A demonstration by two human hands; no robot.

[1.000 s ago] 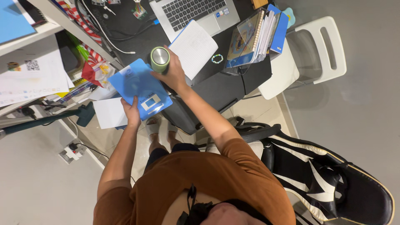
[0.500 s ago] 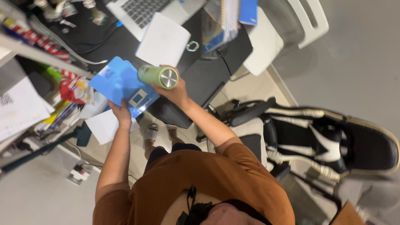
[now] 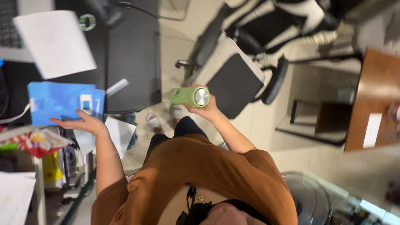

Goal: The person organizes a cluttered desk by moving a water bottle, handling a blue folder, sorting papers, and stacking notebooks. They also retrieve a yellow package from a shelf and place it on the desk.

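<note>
Far left, a stack of loose white paper [image 3: 14,200] is cut by the frame edge, and above it a red and yellow wrapper [image 3: 39,143] is too blurred to read as any one thing. A blue folder [image 3: 58,102] lies at the edge of the black desk [image 3: 131,54], its left end partly crossed by a white cable. Above it a white sheet [image 3: 54,41] covers part of a laptop [image 3: 8,23] that is mostly out of view. The person's left hand [image 3: 83,124] hovers just below the folder, palm up, fingers spread and loose, holding nothing; whether the fingertips touch the folder's edge I cannot tell. A second white sheet [image 3: 121,133] hangs behind that wrist, half hidden by the arm.

Toward the middle, the right hand [image 3: 204,109] grips a light green bottle [image 3: 187,96] from underneath, fingers curled around its body. The bottle lies sideways in the air over the tiled floor, beside the desk's corner and above the person's sandalled feet. Its round silver end faces right, toward the camera; the other end is smeared by motion.

Further right, a black and white chair [image 3: 250,62] is streaked with blur, and a brown wooden tabletop [image 3: 375,96] runs off the edge.
</note>
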